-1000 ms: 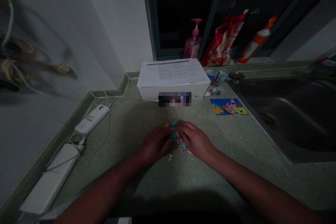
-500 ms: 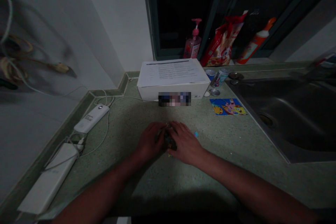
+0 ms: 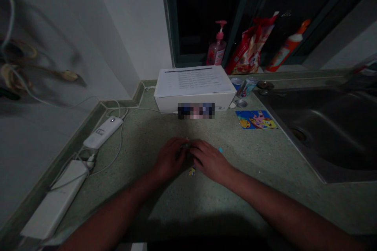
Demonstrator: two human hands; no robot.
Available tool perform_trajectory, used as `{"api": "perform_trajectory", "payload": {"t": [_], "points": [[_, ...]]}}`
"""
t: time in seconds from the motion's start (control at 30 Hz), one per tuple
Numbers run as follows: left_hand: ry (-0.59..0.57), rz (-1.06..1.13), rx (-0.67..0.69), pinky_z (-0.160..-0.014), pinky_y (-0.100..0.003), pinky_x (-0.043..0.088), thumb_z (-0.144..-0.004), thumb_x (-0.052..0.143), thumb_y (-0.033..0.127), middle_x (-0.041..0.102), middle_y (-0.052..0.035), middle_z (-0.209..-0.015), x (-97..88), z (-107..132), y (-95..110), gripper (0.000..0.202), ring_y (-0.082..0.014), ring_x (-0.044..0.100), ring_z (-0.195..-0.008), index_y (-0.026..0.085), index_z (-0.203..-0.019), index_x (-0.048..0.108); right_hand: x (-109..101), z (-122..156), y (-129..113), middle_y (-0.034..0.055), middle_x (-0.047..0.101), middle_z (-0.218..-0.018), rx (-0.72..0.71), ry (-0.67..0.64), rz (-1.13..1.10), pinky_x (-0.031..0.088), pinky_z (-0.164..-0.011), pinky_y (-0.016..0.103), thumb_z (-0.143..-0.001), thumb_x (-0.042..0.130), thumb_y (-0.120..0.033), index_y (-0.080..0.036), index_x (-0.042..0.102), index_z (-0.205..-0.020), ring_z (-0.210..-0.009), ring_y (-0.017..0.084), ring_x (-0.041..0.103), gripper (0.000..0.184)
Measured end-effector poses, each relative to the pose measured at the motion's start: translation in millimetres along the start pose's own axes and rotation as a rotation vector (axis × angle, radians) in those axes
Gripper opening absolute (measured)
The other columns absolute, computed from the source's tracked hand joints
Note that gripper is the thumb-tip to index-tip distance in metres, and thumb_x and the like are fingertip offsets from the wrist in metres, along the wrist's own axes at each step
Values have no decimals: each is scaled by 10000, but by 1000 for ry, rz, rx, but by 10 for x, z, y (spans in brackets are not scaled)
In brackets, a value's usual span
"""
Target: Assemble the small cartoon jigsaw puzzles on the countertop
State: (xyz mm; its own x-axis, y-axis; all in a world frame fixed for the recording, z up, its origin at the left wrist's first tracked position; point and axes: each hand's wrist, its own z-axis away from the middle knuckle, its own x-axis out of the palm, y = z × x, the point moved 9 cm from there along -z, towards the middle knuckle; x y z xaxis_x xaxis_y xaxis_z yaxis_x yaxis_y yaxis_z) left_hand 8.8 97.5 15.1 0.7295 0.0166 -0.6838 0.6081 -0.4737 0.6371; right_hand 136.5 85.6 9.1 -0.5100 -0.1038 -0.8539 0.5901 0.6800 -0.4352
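Observation:
Both of my hands rest together on the green speckled counter point(image 3: 182, 200). My left hand point(image 3: 170, 159) and my right hand point(image 3: 208, 160) lie palm down with fingers curled over a small heap of coloured puzzle pieces, which is almost fully hidden beneath them. One yellow-and-blue piece point(image 3: 191, 171) shows on the counter between my wrists, and a small blue piece point(image 3: 220, 150) lies just right of my right hand. A colourful cartoon picture card point(image 3: 256, 119) lies flat farther right.
A white box point(image 3: 194, 88) stands behind my hands. Two white power banks point(image 3: 103, 132) point(image 3: 54, 200) with cables lie at the left. A steel sink point(image 3: 324, 125) is at the right. A pink pump bottle point(image 3: 216, 47), red bag point(image 3: 250, 49), orange bottle point(image 3: 284, 47) and small cans point(image 3: 246, 86) stand by the window.
My hands drew closer together and covered the puzzle pieces that lay exposed between them a second ago. A blue piece now lies apart at the right.

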Motion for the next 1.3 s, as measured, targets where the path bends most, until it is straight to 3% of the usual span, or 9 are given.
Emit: {"api": "perform_trajectory", "payload": {"t": [0.27,0.47,0.6,0.77,0.9,1.03,1.17,1.3], "points": [[-3,14,20,-965,-435,587,-1002,537,218,737,-95,-1156,18,14,8,265,-258,701,-1086,234,-1228,674,-147,20,109,121,676,-1309,19,49,-56,592,-1051,478,-996,595,-139,-220,636,-1320,-1240,267,658,336],[-27,-33,47,-961,-466,588,-977,557,177,734,-110,-1172,53,14,38,282,-269,688,-1083,215,-1234,668,-280,109,212,213,585,-1461,155,42,57,511,-1118,608,-842,834,-263,-161,567,-1434,-1337,385,586,658],[-102,-103,98,-1031,-508,546,-938,628,163,732,-114,-1229,140,13,93,312,-290,667,-1145,210,-1243,672,-256,126,200,161,689,-1276,154,-40,113,557,-1046,573,-879,775,-185,-176,671,-1287,-1181,343,660,422],[-190,-125,153,-1042,-503,527,-896,718,210,734,-104,-1262,205,4,184,370,-294,670,-1163,220,-1263,671,-243,89,191,110,714,-1087,114,-37,108,590,-957,497,-939,664,-99,-186,725,-1146,-1045,287,672,233],[-215,-138,183,-1062,-502,514,-896,762,276,716,-111,-1315,232,18,204,448,-303,654,-1208,209,-1323,647,-230,91,215,86,713,-1056,106,-22,81,588,-943,463,-956,638,-82,-203,729,-1130,-1036,270,671,230],[-206,-143,191,-1043,-472,530,-942,703,209,727,-102,-1292,259,32,173,375,-281,663,-1177,206,-1314,652,-230,91,224,86,714,-1063,119,-18,51,598,-916,425,-981,611,-91,-200,727,-1103,-1023,255,689,200],[-186,-155,187,-977,-448,557,-980,639,167,752,-105,-1187,271,14,153,257,-272,677,-1082,187,-1230,694,-274,75,223,90,725,-1113,139,3,1,608,-932,413,-1005,578,-102,-195,694,-1197,-1043,241,710,243],[-155,-118,131,-906,-401,570,-999,607,162,759,-92,-1063,263,-32,83,171,-250,685,-995,192,-1106,736,-375,86,260,125,700,-1292,171,-10,9,578,-1039,460,-1000,628,-170,-194,633,-1328,-1198,275,682,329]]}}
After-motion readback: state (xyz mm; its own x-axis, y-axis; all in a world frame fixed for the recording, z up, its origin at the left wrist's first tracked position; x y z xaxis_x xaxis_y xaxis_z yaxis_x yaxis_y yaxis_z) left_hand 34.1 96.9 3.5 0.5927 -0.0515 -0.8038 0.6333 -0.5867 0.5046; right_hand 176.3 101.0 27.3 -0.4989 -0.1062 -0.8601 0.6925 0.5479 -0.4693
